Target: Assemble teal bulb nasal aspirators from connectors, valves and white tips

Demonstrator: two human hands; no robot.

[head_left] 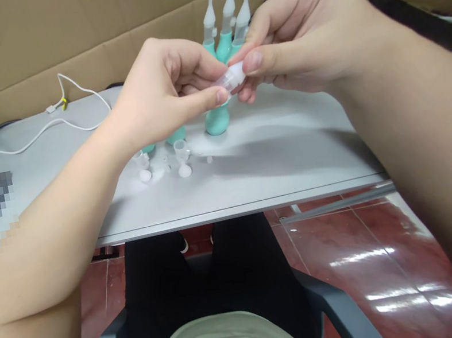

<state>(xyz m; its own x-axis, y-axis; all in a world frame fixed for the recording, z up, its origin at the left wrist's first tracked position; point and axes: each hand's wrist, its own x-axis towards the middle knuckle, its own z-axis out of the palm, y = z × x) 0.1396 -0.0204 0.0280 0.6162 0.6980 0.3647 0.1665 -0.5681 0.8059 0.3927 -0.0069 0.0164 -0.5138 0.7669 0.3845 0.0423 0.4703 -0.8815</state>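
Between my two hands, above the table, is a small clear plastic tube (229, 82) with a white cap-like tip (237, 72) at its right end. Thumb and fingers of my left hand (180, 84) pinch the clear tube. My right hand (282, 42) grips the white tip, partly covering it. Just below stands a teal rubber bulb (217, 121). Behind my hands are several upright teal nasal aspirators (224, 47) with pointed white tips. Two clear cup-shaped pieces (181, 150) sit near my left wrist, with small white parts (185, 170) in front of them.
A white cable (41, 127) curls over the grey table (280, 177) at the left. Brown cardboard (76, 38) lines the back. Two more teal bulbs (176, 135) are partly hidden behind my left forearm. Chair armrests (333, 307) flank my lap below the table edge.
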